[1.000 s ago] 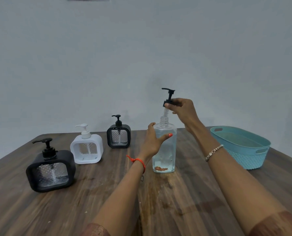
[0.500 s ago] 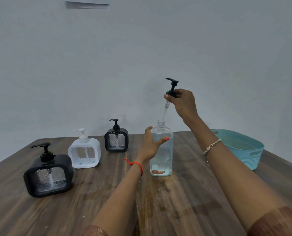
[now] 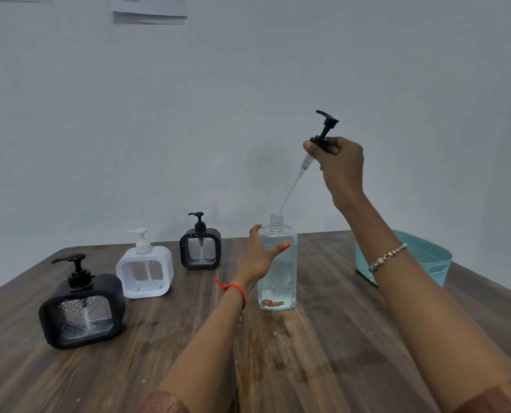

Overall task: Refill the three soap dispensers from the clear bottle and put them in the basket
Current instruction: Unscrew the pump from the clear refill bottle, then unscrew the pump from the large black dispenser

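— Wooden table (image 3: 322, 368), pale wall behind, and we've got three soap dispensers (image 3: 145, 265) lined up left, basket (image 3: 439, 263) right.

— Clear bottle (image 3: 278, 272) half full; our left hand (image 3: 258, 257) wraps it, our right hand (image 3: 342, 165) pinches the pump (image 3: 322, 135), now lifted higher, tube tip just above the neck.

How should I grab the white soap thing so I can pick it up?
Grip the white dispenser by its wide square body, fingers on one flat side and thumb on the other, coming from above and in front. It stands upright on the table, and the thin pump neck on top would probably be a weaker hold.
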A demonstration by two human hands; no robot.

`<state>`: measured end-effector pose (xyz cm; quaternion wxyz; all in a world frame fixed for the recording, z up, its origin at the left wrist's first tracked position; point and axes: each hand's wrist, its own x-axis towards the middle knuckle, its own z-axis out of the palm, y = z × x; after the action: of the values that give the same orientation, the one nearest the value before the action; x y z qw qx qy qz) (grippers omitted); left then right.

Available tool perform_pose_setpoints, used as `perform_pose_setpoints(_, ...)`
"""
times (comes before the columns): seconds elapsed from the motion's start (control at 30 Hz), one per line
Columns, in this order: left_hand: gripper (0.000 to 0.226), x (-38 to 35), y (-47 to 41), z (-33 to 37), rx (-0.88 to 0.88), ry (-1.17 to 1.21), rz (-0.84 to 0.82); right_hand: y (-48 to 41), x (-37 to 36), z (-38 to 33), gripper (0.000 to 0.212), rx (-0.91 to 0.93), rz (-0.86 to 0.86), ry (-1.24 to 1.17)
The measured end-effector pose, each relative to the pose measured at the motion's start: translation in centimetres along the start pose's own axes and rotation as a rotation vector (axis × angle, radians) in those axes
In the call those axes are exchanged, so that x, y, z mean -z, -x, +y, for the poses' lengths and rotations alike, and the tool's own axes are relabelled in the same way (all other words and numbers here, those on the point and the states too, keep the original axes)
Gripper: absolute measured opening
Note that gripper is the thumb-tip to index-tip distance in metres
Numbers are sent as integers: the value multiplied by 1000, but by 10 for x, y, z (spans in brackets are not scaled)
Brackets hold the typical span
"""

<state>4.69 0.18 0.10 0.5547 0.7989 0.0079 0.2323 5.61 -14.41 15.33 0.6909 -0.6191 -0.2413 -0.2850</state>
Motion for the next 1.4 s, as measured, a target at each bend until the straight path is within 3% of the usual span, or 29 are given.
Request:
perform_pose_setpoints(0.63,80,0,5,8,29,3,-1,4,23,0,27,29,196,-77)
perform_pose_setpoints(0.9,89,0,5,9,86,75,-6,10,59,18,30,27,366,-312)
perform_pose_setpoints(0.97,93,2,5,11,105,98,-15,19,65,24,23,54,373,-314)
perform_pose_setpoints(1.03,100,6,7,12,131,111,-21,32,67,34,17,97,313,-271)
perform_pose_setpoints(1.13,102,19,12,10,138,73,-25,62,70,64,39,124,114,-170)
perform_pose_setpoints(1.27,101,47,21,-2,140,-9,5,108,82,118,44,123,-271,262)
perform_pose_setpoints(1.4,93,72,38,-16,124,-97,40,136,99,169,82,226,-564,648)
